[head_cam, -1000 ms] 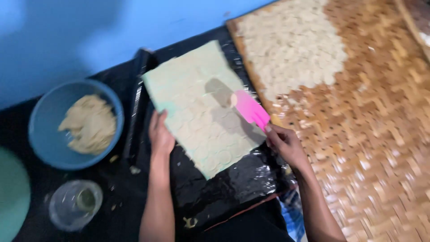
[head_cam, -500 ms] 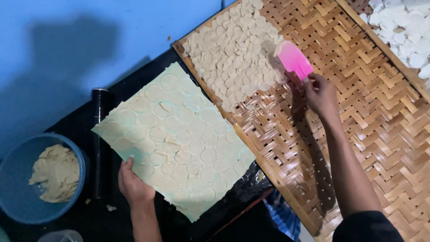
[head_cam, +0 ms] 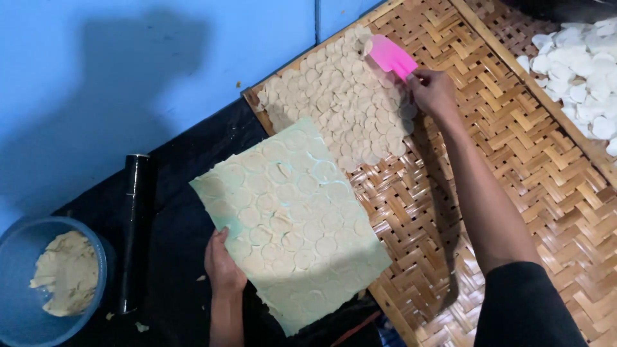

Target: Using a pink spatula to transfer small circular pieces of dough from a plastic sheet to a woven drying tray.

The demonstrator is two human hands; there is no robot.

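Pink scraper (head_cam: 390, 56) had moved farther up the woven tray (head_cam: 514, 160), blade pointing up-left, right hand (head_cam: 434, 93) fingers pinched on its handle. Left hand (head_cam: 223, 266) gripped the green sheet (head_cam: 292, 222), lying diagonally.

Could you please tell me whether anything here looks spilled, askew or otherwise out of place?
Only small things: a few dough crumbs lie on the black sheet beside the blue bowl, and the dough sheet overhangs the woven tray.
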